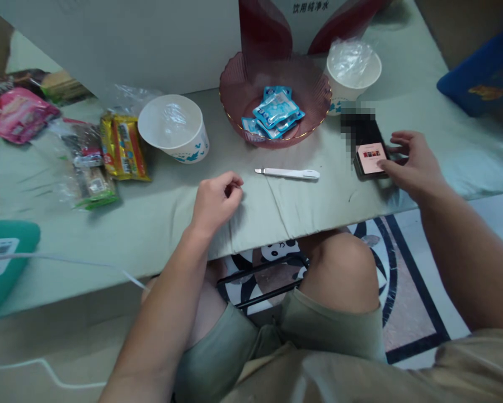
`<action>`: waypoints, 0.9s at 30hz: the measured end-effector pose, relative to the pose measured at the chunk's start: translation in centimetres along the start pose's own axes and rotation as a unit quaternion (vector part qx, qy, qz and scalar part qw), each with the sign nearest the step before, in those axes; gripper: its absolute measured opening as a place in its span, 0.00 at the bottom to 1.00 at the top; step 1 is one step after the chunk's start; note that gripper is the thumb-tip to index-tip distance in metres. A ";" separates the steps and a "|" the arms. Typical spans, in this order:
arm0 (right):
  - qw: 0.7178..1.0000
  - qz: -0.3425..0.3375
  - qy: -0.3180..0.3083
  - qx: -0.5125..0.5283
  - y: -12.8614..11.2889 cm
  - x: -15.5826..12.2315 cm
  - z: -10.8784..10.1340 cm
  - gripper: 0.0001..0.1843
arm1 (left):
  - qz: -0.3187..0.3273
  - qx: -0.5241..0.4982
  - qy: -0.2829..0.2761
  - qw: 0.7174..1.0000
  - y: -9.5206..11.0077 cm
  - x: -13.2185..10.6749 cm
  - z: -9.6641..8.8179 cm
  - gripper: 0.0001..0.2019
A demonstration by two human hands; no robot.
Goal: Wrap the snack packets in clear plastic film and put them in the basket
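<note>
My left hand (215,200) rests on the pale green table cover (276,207) with its fingers curled loosely into a fist and nothing in it. My right hand (410,165) lies at the right, fingers spread, with the thumb touching the lit screen of a phone (371,154) lying flat on the table. Between the hands lies a white utility knife (288,173). Behind it stands a dark red glass bowl (314,120) holding several blue packets (274,112).
A white paper bowl (173,129) stands left of the red bowl, another (354,70) with plastic wrap at the back right. Snack packets (123,148) and a pink bag (18,115) lie at left. A teal object (3,263) with a white cable sits at the left edge.
</note>
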State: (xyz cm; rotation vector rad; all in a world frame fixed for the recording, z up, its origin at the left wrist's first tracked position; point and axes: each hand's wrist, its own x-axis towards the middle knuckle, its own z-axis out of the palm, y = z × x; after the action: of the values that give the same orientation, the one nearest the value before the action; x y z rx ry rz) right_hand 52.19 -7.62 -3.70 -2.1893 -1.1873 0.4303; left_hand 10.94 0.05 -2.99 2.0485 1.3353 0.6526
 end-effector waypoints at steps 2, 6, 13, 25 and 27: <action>1.000 0.009 0.007 0.003 -0.1 0.0 0.0 0.37 | -0.001 -0.004 0.000 1.000 0.0 0.0 0.0 0.07; 1.000 0.017 0.021 0.005 -0.3 -0.4 -0.1 0.30 | 0.000 -0.006 0.002 1.000 0.0 -0.1 0.0 0.08; 0.998 0.046 0.032 -0.038 -0.2 -0.9 -0.2 0.30 | 0.004 -0.005 0.001 1.000 -0.1 0.1 0.1 0.08; 0.996 0.053 0.056 0.052 0.8 -0.9 -0.9 0.26 | 0.004 0.002 0.010 1.000 -0.1 0.1 -0.1 0.08; 0.996 0.059 0.050 0.038 0.9 -1.2 -1.1 0.27 | 0.006 0.002 0.009 1.000 -0.1 0.1 0.0 0.08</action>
State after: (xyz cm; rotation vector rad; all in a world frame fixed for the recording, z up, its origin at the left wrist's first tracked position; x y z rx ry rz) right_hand 52.65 -9.39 -3.44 -2.1958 -0.9762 0.4034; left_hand 10.89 0.23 -3.05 2.0592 1.3376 0.6760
